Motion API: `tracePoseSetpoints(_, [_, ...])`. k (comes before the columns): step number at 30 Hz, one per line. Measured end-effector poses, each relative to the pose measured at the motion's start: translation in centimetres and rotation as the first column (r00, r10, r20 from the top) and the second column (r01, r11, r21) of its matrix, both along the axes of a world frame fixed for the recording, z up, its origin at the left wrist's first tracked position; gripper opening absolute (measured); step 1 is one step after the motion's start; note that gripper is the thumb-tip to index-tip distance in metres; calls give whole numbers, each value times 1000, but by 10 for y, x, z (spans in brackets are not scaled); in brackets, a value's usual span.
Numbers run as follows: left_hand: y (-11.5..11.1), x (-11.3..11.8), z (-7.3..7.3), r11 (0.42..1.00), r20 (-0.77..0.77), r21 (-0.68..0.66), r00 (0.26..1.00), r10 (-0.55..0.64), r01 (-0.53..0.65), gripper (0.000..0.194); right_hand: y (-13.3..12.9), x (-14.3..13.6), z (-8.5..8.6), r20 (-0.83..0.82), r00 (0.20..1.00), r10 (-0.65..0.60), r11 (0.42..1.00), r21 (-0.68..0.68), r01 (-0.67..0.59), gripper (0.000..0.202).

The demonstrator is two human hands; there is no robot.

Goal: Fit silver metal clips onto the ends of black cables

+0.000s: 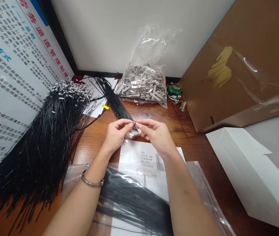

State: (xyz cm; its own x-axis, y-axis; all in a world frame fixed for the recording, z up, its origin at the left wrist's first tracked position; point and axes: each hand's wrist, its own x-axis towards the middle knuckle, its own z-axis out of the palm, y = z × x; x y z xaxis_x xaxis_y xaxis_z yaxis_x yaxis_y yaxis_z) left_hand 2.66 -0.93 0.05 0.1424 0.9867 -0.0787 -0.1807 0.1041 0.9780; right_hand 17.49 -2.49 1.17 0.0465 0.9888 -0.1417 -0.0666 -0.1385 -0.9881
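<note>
Both my hands at work near the middle of the brown wood-grained desk (pixel 154 113). Left hand (pixel 117 132): thumb and forefinger closed in a pinch. Right hand (pixel 155 132): same, tips almost meeting the left's. Both on the near ends of a slim bundle of thin black wires (pixel 118 103); one small pale tip (pixel 136 123) shows between my fingertips. How many strands each pinch takes, I cannot tell; too small.

Bundle lies slantwise, far end towards the desk's far edge, near ends at my fingers. A narrow yellow band (pixel 105 81) gathers it near the far end.

Handling, my judgement: each wire light, springy rather than limp, coating smooth and probably a bit slippery. Bundle as a whole should bend along its length; loose ends look ready to splay. Best hold for a single wire: close behind its tip, between thumb and forefinger pads. For the lot: round the body by the band. The tips look the delicate part; I'd avoid tugging there.

Towards the left edge: a big heap of black wires with white ends (pixel 38 141), likely quick to snag. By the far edge, a clear plastic bag of flat silvery metal pieces (pixel 151 46). Under my forearms, a clear bag of black wires (pixel 200 173).
</note>
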Motion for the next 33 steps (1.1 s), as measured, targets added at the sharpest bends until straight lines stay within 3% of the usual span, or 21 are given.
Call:
tracePoseSetpoints(8, [-1,2,7,1000,-16,23,1000,14,-14,16,-1,-1,2,-5,1000,2,1000,14,-2,26])
tracePoseSetpoints(19, [0,2,8,997,57,-68,998,-24,28,27,-1,-2,5,-25,996,-85,996,33,86,25])
tracePoseSetpoints(25, [2,-2,8,985,124,-160,991,-44,64,27,-2,-2,6,-21,997,-74,997,30,74,24])
tracePoseSetpoints(33, [2,-3,4,982,134,-172,989,-58,81,28,-1,-2,4,-12,997,-74,996,50,74,23])
